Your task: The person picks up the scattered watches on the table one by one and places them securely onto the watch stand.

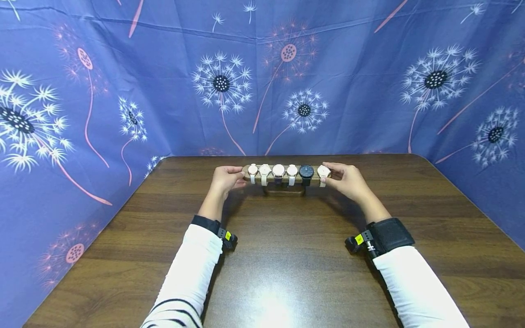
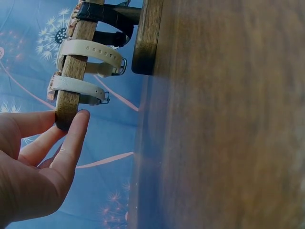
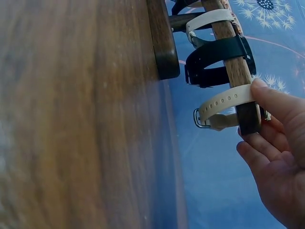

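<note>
A wooden watch stand with a raised bar carries several wristwatches in a row near the table's far edge. My left hand pinches the bar's left end, beside a white-strapped watch. At the other end, my right hand grips the cream-strapped watch, thumb on the strap and fingers at the dial side. That strap is buckled round the bar in the right wrist view. Left of it sits a black watch. A second pale-strapped watch and a dark strap show in the left wrist view.
The brown wooden table stretches in front of the stand, with a bright glare near its front edge. Behind and along the sides hangs a blue cloth with dandelion prints. Each wrist wears a black band with a small camera.
</note>
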Motion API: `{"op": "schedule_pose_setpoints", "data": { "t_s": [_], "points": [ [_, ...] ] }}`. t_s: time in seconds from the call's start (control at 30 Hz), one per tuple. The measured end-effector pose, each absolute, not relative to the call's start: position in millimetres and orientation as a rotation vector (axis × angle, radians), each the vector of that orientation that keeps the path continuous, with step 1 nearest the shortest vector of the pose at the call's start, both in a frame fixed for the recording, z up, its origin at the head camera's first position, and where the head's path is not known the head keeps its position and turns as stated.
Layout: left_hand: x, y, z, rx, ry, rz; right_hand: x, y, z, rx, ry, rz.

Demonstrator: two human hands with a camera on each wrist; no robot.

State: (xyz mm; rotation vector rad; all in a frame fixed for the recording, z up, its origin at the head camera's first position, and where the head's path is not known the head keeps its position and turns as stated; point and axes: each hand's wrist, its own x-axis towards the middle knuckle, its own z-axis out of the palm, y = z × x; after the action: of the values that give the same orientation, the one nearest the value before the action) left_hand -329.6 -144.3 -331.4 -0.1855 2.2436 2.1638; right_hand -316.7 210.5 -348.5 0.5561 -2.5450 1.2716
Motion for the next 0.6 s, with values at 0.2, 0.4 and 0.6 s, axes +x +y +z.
{"op": "schedule_pose_setpoints", "data": {
  "t_s": [0.2, 0.4, 0.6],
  "points": [
    [-329.8, -144.1, -331.3, -0.181, 2.240, 2.175, -316.3, 208.4, -348.9, 0.552, -2.531, 1.200],
    [-331.1, -144.4, -333.0, -0.190, 2.244, 2.164, -316.2, 206.2, -348.4, 0.563, -2.544, 1.148],
    [-332.1, -144.8, -333.9, -0.188, 2.261, 2.154, -314.7, 205.7, -346.6, 0.563, -2.594, 1.140]
  ]
}}
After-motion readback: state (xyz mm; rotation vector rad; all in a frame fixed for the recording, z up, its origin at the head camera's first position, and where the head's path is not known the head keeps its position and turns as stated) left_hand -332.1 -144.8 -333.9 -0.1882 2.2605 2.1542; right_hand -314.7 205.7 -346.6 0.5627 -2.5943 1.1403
